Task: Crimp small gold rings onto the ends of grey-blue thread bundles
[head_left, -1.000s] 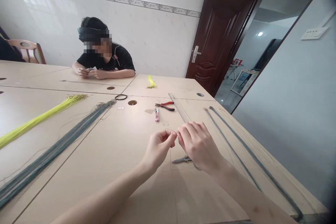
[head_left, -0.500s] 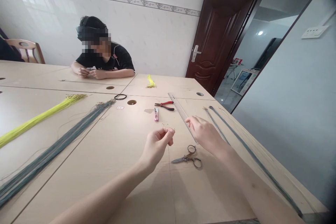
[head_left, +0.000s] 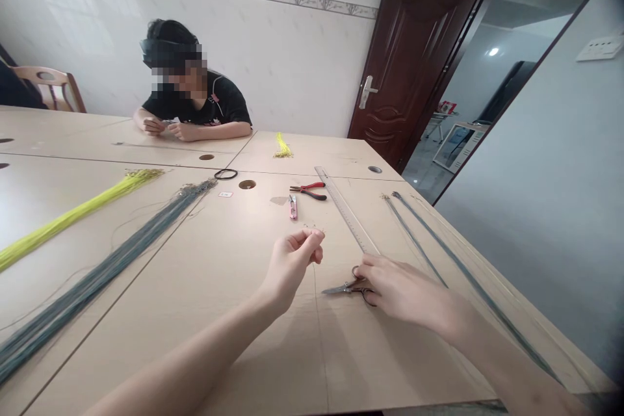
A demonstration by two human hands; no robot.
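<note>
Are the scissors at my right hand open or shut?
The scissors look shut: their blades lie together, tapering to one tip.

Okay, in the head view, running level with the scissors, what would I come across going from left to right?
Long bundle of bright yellow strands, long bundle of grey-blue strands, left hand, grey metal scissors, right hand at their handles, thinner grey-blue bundle.

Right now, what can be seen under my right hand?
Partly under your right hand are scissors: the blades and parts of both handle loops show; the rest is covered. Whether the ruler continues beneath the hand cannot be seen.
</note>
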